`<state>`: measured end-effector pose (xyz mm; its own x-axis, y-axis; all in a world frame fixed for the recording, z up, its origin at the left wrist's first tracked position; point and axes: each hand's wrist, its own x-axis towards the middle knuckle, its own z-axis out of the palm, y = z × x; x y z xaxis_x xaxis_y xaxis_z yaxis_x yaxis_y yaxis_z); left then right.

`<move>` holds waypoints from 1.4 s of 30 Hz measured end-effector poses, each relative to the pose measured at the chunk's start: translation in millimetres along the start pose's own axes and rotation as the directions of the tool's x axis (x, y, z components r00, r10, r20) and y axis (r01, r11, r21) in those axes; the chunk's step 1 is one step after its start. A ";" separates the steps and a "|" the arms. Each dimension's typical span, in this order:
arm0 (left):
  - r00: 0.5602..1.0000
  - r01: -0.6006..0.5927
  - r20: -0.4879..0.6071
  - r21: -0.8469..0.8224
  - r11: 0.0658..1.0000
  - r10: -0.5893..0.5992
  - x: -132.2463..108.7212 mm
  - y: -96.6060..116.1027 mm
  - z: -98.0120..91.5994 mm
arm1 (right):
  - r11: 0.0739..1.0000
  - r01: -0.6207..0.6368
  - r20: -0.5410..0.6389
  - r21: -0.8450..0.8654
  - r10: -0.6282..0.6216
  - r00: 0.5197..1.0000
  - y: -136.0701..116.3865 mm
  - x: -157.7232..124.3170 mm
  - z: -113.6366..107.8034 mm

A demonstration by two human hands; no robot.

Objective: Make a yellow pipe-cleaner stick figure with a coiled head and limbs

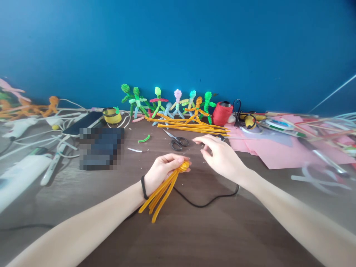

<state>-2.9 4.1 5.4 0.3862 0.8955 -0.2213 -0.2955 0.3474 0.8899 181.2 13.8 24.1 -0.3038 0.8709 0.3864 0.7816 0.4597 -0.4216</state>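
Observation:
My left hand point(164, 167) is closed around a yellow-orange pipe cleaner piece point(166, 187), pinching the wound, rounded head at its top. Several long straight stems hang from that head toward the lower left. To its right, my right hand point(218, 154) hovers over the table with loosely curled fingers apart and nothing visible between them. Just beyond the hands lie black-handled scissors point(178, 141), blades opened a little. Behind them is a loose bundle of yellow-orange pipe cleaners point(191, 128), its right end close to my right fingertips.
Several pipe cleaner figures point(158, 100) lean along the blue wall point(178, 44). A red spool point(222, 113) stands beside them. Pink paper sheets point(278, 152) lie at right; a phone point(83, 123), cables and a glue gun point(19, 126) at left. A black cord point(200, 205) crosses below my hands.

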 end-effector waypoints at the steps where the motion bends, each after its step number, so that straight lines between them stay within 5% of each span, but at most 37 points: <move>1: 1.000 0.001 0.002 -0.003 1.000 -0.001 0.0 0.0 0.2 | 0.998 0.047 0.000 0.051 -0.047 0.999 -1.1 -0.4 -0.4; 6: 1.000 0.009 -0.007 -0.014 1.000 -0.009 -0.2 -0.2 0.9 | 0.973 0.167 0.039 0.162 -0.175 0.984 -13.3 -3.7 -3.1; 21: 1.000 -0.002 0.003 0.014 1.000 0.002 -0.1 -2.9 -0.2 | 0.972 0.192 0.055 0.138 -0.201 0.978 -20.6 -7.9 2.5; 34: 0.999 -0.035 0.008 -0.020 0.999 0.035 -0.7 -2.0 -0.3 | 0.904 -0.034 0.132 0.426 -0.025 0.991 -18.1 -6.4 -0.9; 42: 0.999 -0.028 0.040 -0.020 0.999 0.029 -1.4 -1.4 -0.6 | 0.899 -0.012 0.101 0.438 -0.037 0.994 -18.4 -6.9 2.0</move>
<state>-3.5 2.6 4.2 0.4119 0.8933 -0.1798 -0.3238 0.3280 0.8875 167.8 -0.3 27.6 -0.3859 0.8666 0.3164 0.4670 0.4793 -0.7431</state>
